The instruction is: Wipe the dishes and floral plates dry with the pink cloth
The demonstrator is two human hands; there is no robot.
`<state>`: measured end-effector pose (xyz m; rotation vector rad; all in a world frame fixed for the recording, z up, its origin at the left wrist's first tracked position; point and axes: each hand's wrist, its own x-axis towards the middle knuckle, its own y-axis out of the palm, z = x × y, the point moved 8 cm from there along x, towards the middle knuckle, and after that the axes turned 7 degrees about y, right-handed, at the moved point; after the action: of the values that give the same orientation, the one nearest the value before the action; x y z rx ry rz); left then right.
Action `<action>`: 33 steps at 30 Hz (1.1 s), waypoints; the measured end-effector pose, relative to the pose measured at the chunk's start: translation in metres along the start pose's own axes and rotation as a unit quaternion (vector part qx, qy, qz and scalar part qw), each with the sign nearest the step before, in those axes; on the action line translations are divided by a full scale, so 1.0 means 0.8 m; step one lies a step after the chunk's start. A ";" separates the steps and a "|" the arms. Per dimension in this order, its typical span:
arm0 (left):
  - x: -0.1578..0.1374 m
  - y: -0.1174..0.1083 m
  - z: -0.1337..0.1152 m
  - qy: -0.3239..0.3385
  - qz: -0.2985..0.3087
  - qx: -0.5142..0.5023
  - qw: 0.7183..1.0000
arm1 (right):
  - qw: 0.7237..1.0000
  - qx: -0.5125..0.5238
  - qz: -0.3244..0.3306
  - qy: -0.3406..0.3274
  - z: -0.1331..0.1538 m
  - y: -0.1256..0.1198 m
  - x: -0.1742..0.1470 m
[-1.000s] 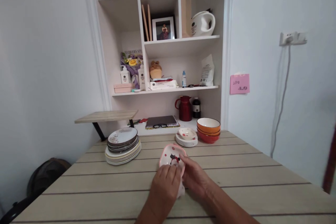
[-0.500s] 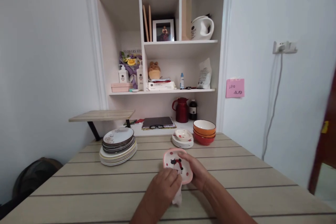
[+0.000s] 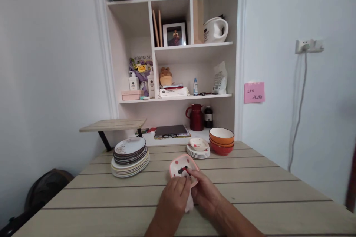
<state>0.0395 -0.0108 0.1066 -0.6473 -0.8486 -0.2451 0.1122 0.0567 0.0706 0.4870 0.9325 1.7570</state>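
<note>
A small pink-rimmed dish (image 3: 178,164) with a black cat and red dots is tilted towards me over the table. My right hand (image 3: 207,192) grips its right side, thumb over the inner face. A white cloth (image 3: 189,203) is bunched in my left hand (image 3: 175,194), whose curled fingers press at the dish's near edge; part of the cloth hangs below. Just beyond lie a stack of small white plates (image 3: 198,153) topped by a small patterned dish (image 3: 199,144), and stacked orange and red bowls (image 3: 221,141).
Several stacked plates (image 3: 130,157) stand on the left of the slatted table (image 3: 250,207), near a small raised shelf (image 3: 112,124). Behind are a laptop (image 3: 171,130) with glasses on it, a red jug (image 3: 196,117) and a dark bottle (image 3: 208,116).
The dish has shifted slightly left and my right thumb has moved lower on it. My right hand now sits closer to my left. The view has turned a little left.
</note>
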 end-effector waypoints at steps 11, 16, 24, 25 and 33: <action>0.002 0.009 -0.006 0.027 0.021 -0.068 0.997 | 0.983 -0.169 -0.066 0.040 0.044 -0.030 -0.011; 0.002 -0.003 -0.010 0.047 -0.024 -0.021 0.998 | 0.981 -0.172 -0.045 0.071 0.039 -0.033 -0.018; 0.002 -0.011 0.008 -0.022 -0.014 0.029 0.999 | 0.994 -0.019 0.102 0.014 0.015 0.007 -0.012; 0.003 -0.012 0.006 -0.015 -0.012 0.025 1.000 | 0.996 -0.017 0.084 0.011 0.011 0.006 -0.010; 0.003 0.013 -0.007 0.021 0.061 -0.052 0.997 | 0.991 -0.098 -0.089 0.014 0.016 -0.027 -0.003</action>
<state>0.0491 -0.0058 0.1017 -0.7856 -0.7563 -0.1930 0.1353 0.0629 0.0616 0.2455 0.7866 1.6746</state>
